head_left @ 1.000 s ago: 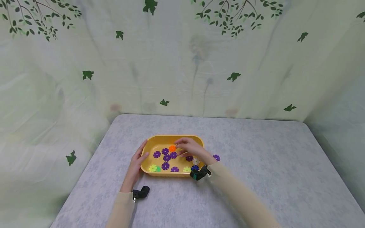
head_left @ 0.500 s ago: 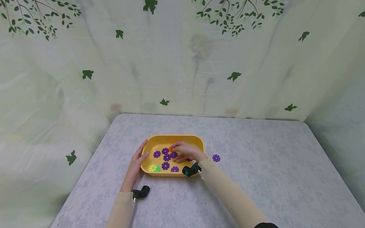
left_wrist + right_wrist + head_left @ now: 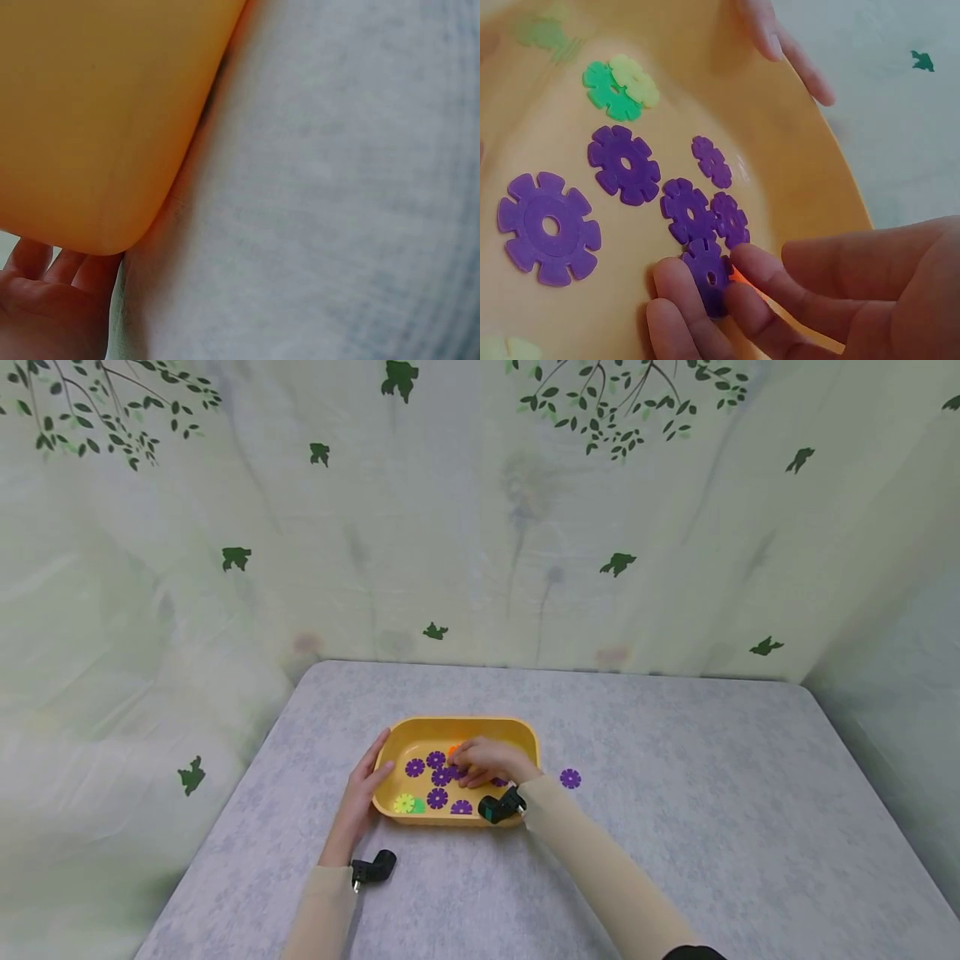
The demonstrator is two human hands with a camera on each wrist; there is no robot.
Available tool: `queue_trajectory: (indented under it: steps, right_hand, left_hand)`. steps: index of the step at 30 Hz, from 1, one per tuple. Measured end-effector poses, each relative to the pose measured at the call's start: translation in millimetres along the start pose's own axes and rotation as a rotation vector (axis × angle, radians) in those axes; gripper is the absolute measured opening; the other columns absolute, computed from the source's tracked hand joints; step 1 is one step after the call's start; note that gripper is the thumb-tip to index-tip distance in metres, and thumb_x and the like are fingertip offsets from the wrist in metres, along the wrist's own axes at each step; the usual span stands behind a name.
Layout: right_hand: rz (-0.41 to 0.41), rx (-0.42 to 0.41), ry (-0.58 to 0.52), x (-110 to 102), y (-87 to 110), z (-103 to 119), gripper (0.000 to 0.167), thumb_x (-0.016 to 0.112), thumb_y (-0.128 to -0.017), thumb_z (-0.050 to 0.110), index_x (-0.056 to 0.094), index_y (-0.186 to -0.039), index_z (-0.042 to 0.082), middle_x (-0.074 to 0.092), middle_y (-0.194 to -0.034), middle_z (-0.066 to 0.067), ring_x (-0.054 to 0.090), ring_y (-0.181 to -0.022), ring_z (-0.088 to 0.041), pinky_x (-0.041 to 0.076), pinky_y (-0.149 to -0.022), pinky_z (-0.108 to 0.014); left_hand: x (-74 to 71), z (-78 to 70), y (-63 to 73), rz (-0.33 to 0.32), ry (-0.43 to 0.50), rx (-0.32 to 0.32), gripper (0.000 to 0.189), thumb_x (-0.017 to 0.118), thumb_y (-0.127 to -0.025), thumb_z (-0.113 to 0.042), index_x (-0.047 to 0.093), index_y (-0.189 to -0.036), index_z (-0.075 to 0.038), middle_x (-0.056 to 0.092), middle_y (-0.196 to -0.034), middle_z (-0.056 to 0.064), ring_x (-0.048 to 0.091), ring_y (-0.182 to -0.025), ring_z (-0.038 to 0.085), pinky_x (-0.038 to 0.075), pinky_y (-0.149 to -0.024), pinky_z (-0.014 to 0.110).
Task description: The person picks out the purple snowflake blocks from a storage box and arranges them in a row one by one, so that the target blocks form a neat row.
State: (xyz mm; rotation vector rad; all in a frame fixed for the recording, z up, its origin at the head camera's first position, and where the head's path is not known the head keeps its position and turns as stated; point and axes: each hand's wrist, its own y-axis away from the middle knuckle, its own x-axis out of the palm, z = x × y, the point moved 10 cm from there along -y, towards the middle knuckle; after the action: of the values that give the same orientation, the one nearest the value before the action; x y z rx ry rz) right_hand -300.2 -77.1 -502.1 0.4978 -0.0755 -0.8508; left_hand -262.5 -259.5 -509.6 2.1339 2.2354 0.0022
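The yellow tray [image 3: 465, 722] stands mid-table. At its left end my left hand [image 3: 358, 802] steadies it, thumb along the rim and fingers on the outer wall; the left wrist view has those fingers behind the tray's corner [image 3: 90, 127]. My right hand [image 3: 491, 762] reaches in from the right. Its bent fingertips pinch a purple notched plastic disc [image 3: 706, 277] from two sides, close above other purple discs [image 3: 686, 210]. An orange disc [image 3: 748, 276] peeks out behind the fingertips. A yellow disc [image 3: 403, 803] overlaps a green disc [image 3: 418, 807] at the tray's front left.
One purple disc [image 3: 570, 778] lies outside the tray on the grey table [image 3: 697, 793]. A printed cloth [image 3: 480, 543] hangs behind the far table edge. My right wrist and the camera on it hide the tray's front right part.
My right hand has moved left and lower in the tray, from beside the orange disc onto a purple one, its fingers drawing closer. The left hand keeps its place.
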Motion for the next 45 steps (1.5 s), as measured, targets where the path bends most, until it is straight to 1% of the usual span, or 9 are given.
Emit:
queue_trajectory:
  steps: [7, 9, 15, 19, 22, 26, 33, 40, 45]
  right_hand:
    - [0.004, 0.002, -0.003, 1.6, -1.9, -0.6, 0.031, 0.043, -0.1, 0.007, 0.056, -0.125, -0.006, 0.057, -0.122, -0.017, 0.065, -0.091, -0.035, 0.055, -0.08, -0.038]
    - [-0.002, 0.006, 0.01, 1.2, -3.1, -1.1, 0.03, 0.044, -0.1, 0.006, 0.057, -0.124, -0.006, 0.058, -0.12, -0.016, 0.066, -0.088, -0.033, 0.056, -0.078, -0.037]
    - [0.002, 0.011, 0.091, 1.3, -7.2, -2.6, 0.029, 0.045, -0.097, 0.005, 0.063, -0.118, -0.007, 0.064, -0.105, -0.016, 0.065, -0.078, -0.024, 0.057, -0.074, -0.033]
    - [0.02, 0.0, 0.104, 3.5, -6.9, -0.5, 0.029, 0.046, -0.097, 0.005, 0.063, -0.118, -0.006, 0.065, -0.107, -0.014, 0.065, -0.078, -0.024, 0.056, -0.075, -0.034]
    - [0.045, -0.004, 0.088, 6.9, -5.5, 2.3, 0.028, 0.047, -0.098, 0.005, 0.062, -0.119, -0.005, 0.064, -0.11, -0.014, 0.067, -0.081, -0.028, 0.056, -0.076, -0.035]
    - [0.095, -0.001, 0.062, 14.1, -5.4, 5.4, 0.027, 0.048, -0.098, 0.006, 0.064, -0.119, -0.001, 0.065, -0.107, -0.015, 0.069, -0.082, -0.031, 0.057, -0.074, -0.035]
    - [0.185, 0.018, 0.077, 26.5, -11.3, 3.7, 0.028, 0.048, -0.097, 0.003, 0.066, -0.119, 0.001, 0.065, -0.105, -0.011, 0.067, -0.077, -0.026, 0.057, -0.075, -0.035]
    - [0.169, 0.021, 0.091, 26.8, -16.8, -1.3, 0.025, 0.047, -0.096, -0.002, 0.067, -0.111, -0.002, 0.066, -0.094, -0.014, 0.064, -0.066, -0.02, 0.057, -0.064, -0.029]
    - [0.146, -0.01, 0.115, 25.2, -19.2, 1.0, 0.017, 0.048, -0.094, -0.004, 0.064, -0.099, -0.003, 0.063, -0.079, -0.015, 0.063, -0.061, -0.019, 0.055, -0.054, -0.024]
  left_hand:
    - [0.5, 0.3, 0.5, 0.004, 0.005, 0.0, 0.054, 0.049, -0.101, -0.019, 0.03, -0.152, -0.02, 0.023, -0.157, -0.004, 0.014, -0.143, 0.014, 0.015, -0.115, 0.038]
    - [0.5, 0.4, 0.1, 0.003, 0.008, 0.0, 0.054, 0.049, -0.101, -0.019, 0.03, -0.152, -0.02, 0.023, -0.156, -0.004, 0.014, -0.143, 0.013, 0.015, -0.115, 0.037]
    - [0.9, 0.8, -1.1, 0.003, 0.013, -0.002, 0.055, 0.049, -0.101, -0.021, 0.03, -0.152, -0.021, 0.023, -0.156, -0.006, 0.016, -0.143, 0.012, 0.016, -0.115, 0.036]
    - [0.2, 0.3, -0.6, 0.0, 0.011, 0.0, 0.054, 0.049, -0.101, -0.02, 0.03, -0.152, -0.021, 0.023, -0.156, -0.006, 0.015, -0.143, 0.012, 0.016, -0.115, 0.037]
    - [0.0, 0.4, -0.1, 0.0, 0.003, -0.003, 0.055, 0.049, -0.101, -0.021, 0.029, -0.152, -0.021, 0.022, -0.156, -0.006, 0.015, -0.143, 0.013, 0.016, -0.115, 0.037]
    - [-0.2, 0.3, 0.4, -0.001, -0.004, -0.008, 0.055, 0.049, -0.101, -0.022, 0.029, -0.152, -0.022, 0.022, -0.156, -0.007, 0.014, -0.143, 0.013, 0.016, -0.115, 0.038]
    - [0.6, 0.6, 0.3, 0.012, 0.023, -0.011, 0.053, 0.048, -0.102, -0.022, 0.029, -0.152, -0.022, 0.022, -0.156, -0.007, 0.014, -0.143, 0.012, 0.016, -0.115, 0.037]
    - [2.8, -1.2, 2.1, 0.016, 0.061, -0.024, 0.052, 0.046, -0.102, -0.019, 0.029, -0.152, -0.022, 0.021, -0.156, -0.007, 0.012, -0.143, 0.012, 0.015, -0.115, 0.036]
    - [6.9, -15.5, 9.7, 0.023, 0.077, -0.041, 0.053, 0.045, -0.102, -0.015, 0.027, -0.152, -0.018, 0.019, -0.157, -0.004, 0.011, -0.144, 0.014, 0.014, -0.116, 0.036]
